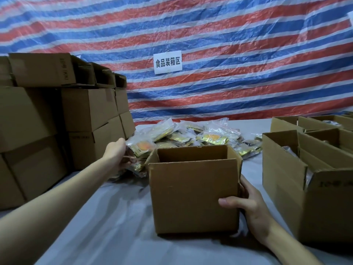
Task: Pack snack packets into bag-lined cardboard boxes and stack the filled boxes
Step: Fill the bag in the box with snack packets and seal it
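Many closed boxes (57, 115) stacked at table's left edge | my right hand (246, 203) grips open box (193, 188), no packets seen inside | left hand (116, 152) closing on packets (141, 148).

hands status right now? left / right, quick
Left hand: reaching into the snack packet pile, fingers closing on packets; firm grip cannot be told.
Right hand: closed on the open cardboard box at its right corner.

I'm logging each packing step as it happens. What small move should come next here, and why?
Probably close the left hand on the packets it is touching at the edge of the snack pile and carry them into the open box. The right hand grips the box's near right corner, and no packets show inside it.
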Motion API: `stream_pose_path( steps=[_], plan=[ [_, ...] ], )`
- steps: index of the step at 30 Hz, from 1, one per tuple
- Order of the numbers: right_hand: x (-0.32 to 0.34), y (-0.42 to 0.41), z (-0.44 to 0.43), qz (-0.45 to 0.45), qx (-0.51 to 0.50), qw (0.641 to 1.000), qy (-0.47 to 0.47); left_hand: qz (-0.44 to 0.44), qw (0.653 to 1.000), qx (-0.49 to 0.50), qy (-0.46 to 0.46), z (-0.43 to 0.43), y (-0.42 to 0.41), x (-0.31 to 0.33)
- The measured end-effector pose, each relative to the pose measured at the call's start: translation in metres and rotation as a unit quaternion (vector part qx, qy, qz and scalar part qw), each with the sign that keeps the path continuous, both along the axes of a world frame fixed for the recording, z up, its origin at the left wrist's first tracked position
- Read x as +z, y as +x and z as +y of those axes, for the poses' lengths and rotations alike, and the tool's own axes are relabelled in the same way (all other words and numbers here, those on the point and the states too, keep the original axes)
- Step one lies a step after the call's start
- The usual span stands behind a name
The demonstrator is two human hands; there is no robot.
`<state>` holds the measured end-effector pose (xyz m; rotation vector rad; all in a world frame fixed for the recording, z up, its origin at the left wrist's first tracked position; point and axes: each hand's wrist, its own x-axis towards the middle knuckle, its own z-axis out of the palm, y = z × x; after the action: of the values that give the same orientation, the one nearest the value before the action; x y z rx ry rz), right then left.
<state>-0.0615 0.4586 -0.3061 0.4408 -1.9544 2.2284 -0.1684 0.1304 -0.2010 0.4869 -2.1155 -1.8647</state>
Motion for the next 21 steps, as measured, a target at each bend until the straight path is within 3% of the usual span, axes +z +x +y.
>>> stream_pose_path(
  steps=[2,6,10,12,15,17,21],
  plan=[
    [0.000,0.000,0.000,0.003,0.002,1.000,0.004,-0.035,0.999,-0.022,0.017,-0.012,0.014,-0.011],
    [-0.001,-0.001,0.000,0.007,0.000,1.000,0.001,-0.097,0.993,-0.062,-0.034,-0.033,0.036,-0.040],
    [-0.002,-0.002,0.000,0.014,0.009,1.000,-0.002,-0.066,0.964,-0.035,-0.257,-0.046,0.048,-0.069],
    [-0.003,-0.002,0.000,0.013,0.011,1.000,-0.002,-0.019,0.932,-0.040,-0.359,-0.047,0.059,-0.081],
    [-0.003,-0.003,0.000,0.017,0.010,1.000,-0.004,0.134,0.834,-0.042,-0.534,-0.044,0.073,-0.090],
    [-0.004,-0.003,0.000,0.020,0.009,1.000,-0.004,0.208,0.779,-0.079,-0.587,-0.041,0.079,-0.087],
    [-0.001,0.000,-0.001,0.024,0.016,1.000,0.004,0.148,0.728,-0.147,-0.653,-0.029,0.077,-0.086]
  ],
)
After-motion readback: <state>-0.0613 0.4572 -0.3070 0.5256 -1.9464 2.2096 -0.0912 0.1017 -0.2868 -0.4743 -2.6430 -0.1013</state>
